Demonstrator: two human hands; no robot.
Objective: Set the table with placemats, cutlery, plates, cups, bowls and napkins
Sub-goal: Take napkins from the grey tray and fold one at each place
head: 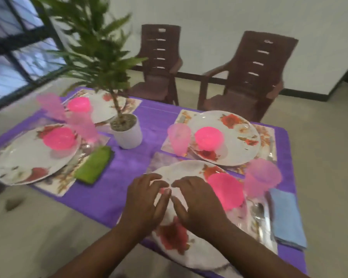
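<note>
Looking at a table under a purple cloth (155, 121), four place settings on it. Two brown chairs: one (159, 63) far centre, one (249, 77) far right.

Counts, big to small:
- 4 floral placemats, mostly covered by plates
- 4 white flowered plates: near plate (189, 255), far right (239, 141), left (20, 159), far left (102, 109)
- 1 potted plant (127, 133) in a white pot, centre
- 4 pink bowls, one per plate: (225, 191), (209, 137), (58, 138), (78, 105)
- 4 translucent pink cups: (262, 177), (179, 140), (82, 127), (50, 105)
- 2 napkins: blue napkin (287, 217) right of near plate, green napkin (93, 165) right of left plate
- cutlery (261, 217) between near plate and blue napkin

I read no writing or labels anywhere.

Hands: left hand (145, 201) and right hand (197, 201) both over the near plate, fingers loosely spread, holding nothing, fingertips nearly meeting. Can't tell if they touch the plate.

Heavy motion blur. Left cups smeared, cutlery pieces can't be counted, near plate partly hidden under my hands. The far-right setting's cutlery is barely legible at the mat edge.
</note>
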